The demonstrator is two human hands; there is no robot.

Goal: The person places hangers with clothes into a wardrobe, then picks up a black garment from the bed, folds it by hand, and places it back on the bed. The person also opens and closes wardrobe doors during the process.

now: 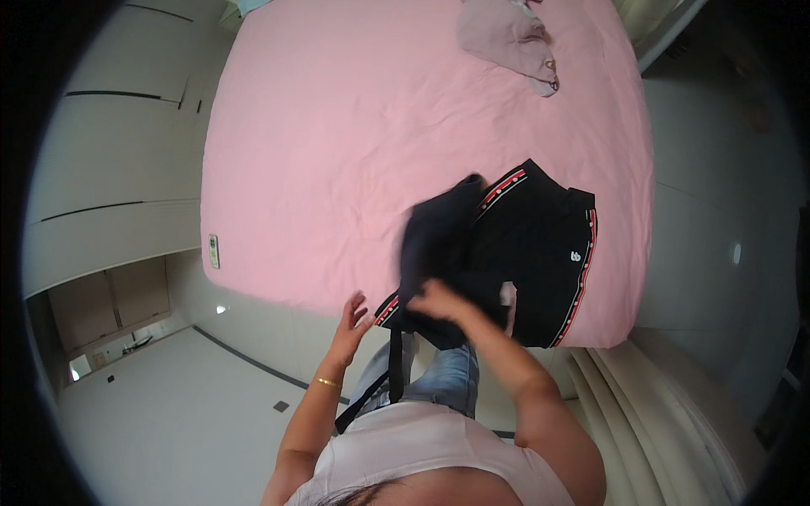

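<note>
Black trousers or shorts (541, 246) with red-and-white side stripes and a small white logo lie spread at the front right of the bed. Over their left part is a dark navy cloth (433, 237), blurred as if moving; whether it is a separate garment is unclear. My right hand (438, 300) is on the lower end of this cloth and seems to grip it, its fingers smeared by motion. My left hand (356, 324) is beside a striped edge, fingers apart and holding nothing. Black straps (395, 367) hang down before my legs.
The garments rest on a bed with a pink sheet (304, 158). A mauve garment (509, 38) lies crumpled at the far side. A phone (214, 251) is near the left front corner. Cabinets (120, 145) stand at left, curtain folds (639, 417) at lower right.
</note>
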